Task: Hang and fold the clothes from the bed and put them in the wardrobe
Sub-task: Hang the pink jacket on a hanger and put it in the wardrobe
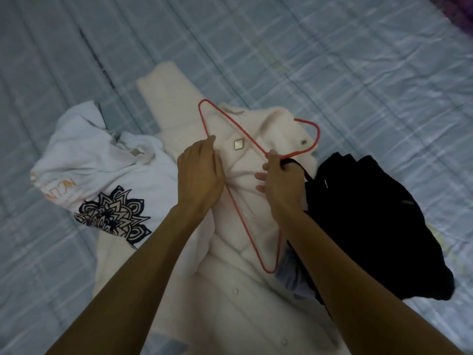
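Note:
A red wire hanger [231,124] lies over a cream fluffy coat [230,278] spread on the bed. My left hand [199,172] grips one arm of the hanger against the coat's front. At the hanger's neck, below the hook, my right hand [281,183] pinches the wire together with a thin black strap of a black garment [371,226] that lies bunched on the coat's right side. A white T-shirt [102,170] with a black mandala print and orange lettering lies crumpled to the left.
The bed is covered by a pale blue checked sheet [332,60]. A light blue piece of cloth [294,278] peeks out under the black garment. Something purple [458,11] shows at the top right corner.

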`<state>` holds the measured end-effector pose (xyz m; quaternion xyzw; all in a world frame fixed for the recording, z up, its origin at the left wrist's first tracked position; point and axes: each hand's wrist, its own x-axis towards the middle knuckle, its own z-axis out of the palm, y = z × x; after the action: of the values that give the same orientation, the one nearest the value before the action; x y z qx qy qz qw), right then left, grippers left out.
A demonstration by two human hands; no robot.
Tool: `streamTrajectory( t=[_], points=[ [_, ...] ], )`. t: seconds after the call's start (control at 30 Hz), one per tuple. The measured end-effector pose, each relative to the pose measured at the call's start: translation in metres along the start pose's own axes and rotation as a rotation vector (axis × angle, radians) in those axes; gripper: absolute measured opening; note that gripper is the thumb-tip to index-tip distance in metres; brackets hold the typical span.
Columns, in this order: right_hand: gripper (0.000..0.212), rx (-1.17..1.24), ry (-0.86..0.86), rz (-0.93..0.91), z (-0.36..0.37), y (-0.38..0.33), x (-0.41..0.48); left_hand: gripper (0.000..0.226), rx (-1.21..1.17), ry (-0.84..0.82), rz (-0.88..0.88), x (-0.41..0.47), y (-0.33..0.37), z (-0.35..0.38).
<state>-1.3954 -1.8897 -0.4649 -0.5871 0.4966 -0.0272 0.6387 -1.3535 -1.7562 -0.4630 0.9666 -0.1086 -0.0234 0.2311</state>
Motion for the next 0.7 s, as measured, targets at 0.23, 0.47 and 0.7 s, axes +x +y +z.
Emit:
streamTrajectory(
  t=[0.23,0.47,0.7],
  points=[
    [0.031,0.031,0.25,-0.108,-0.05,-0.005,-0.002,0.04,-0.005,0.019,0.093,0.043,0.026,0.014],
    [0.019,0.066,0.301,-0.085,-0.072,0.002,-0.006,0.046,0.357,-0.213,0.218,0.112,0.048,0.063],
    [0.014,0.083,0.282,-0.044,-0.083,0.001,-0.013,0.055,0.416,-0.467,0.169,0.124,0.068,0.087]
  ],
)
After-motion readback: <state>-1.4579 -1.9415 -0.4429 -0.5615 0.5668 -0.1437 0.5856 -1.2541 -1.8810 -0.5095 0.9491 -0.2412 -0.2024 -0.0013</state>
